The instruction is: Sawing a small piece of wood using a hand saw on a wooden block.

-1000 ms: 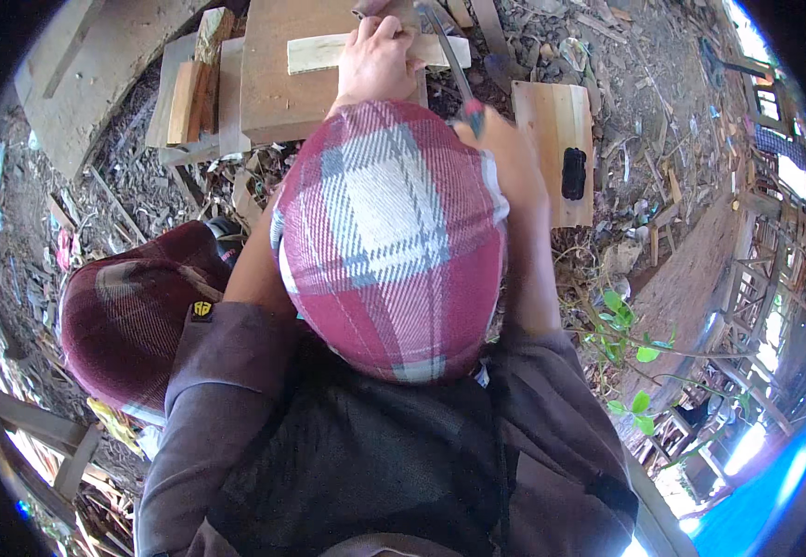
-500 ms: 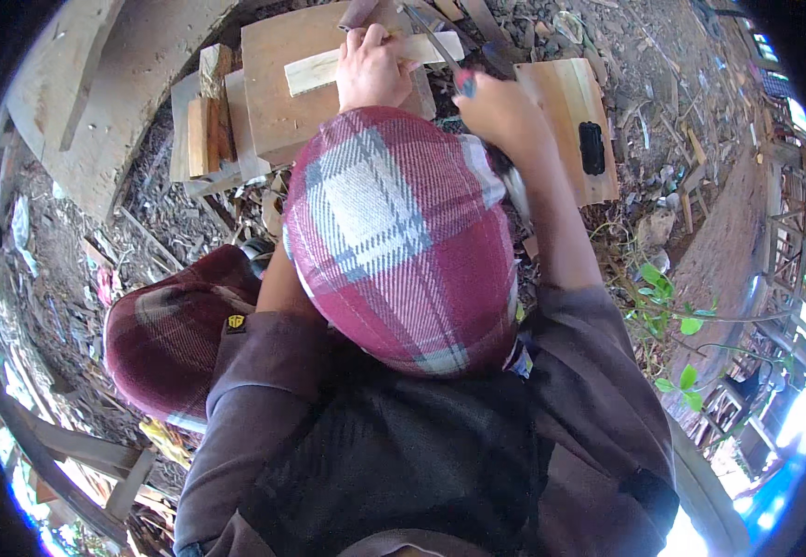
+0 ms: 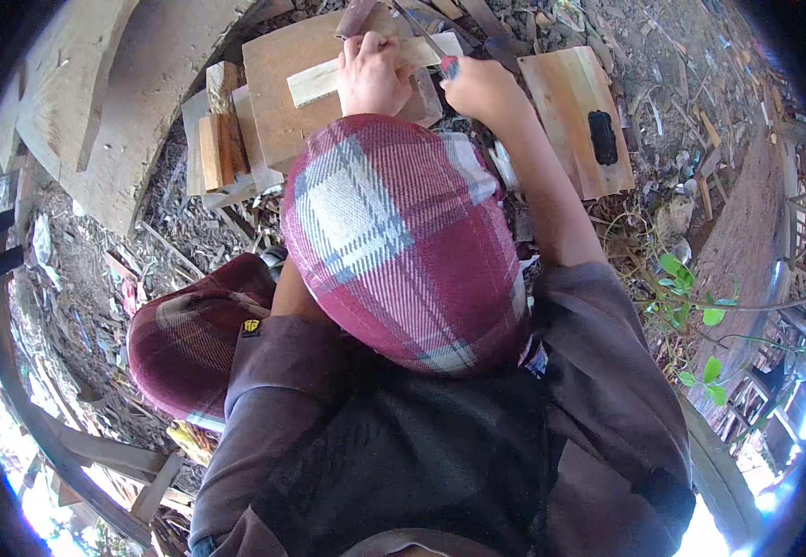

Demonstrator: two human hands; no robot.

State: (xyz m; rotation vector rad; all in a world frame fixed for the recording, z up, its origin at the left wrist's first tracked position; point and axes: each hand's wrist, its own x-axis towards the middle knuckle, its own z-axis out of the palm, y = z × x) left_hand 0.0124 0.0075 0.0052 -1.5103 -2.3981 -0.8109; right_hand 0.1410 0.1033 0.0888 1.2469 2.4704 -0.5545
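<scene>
My left hand (image 3: 372,79) is closed over a pale strip of wood (image 3: 318,84), pressing it onto a brown wooden board (image 3: 268,70). In my right hand (image 3: 485,90) is a red-handled tool (image 3: 449,67) with a long, narrow, dark blade. The blade slants up and left and crosses the strip near its right end. Whether its edge touches the wood I cannot tell. The blade's tip runs toward the top edge of the view.
To the right lies a light wooden board (image 3: 565,93) with a black oblong object (image 3: 603,137) on it. Small wood blocks (image 3: 222,153) stand at left, beside a large plank (image 3: 115,102). Wood scraps litter the ground. A leafy plant (image 3: 677,278) grows at right. My plaid-covered knees fill the middle.
My right hand has moved forward and slightly left with the red-handled tool, along the blade's line. My left hand stays on the strip. The whole view has shifted a little.
</scene>
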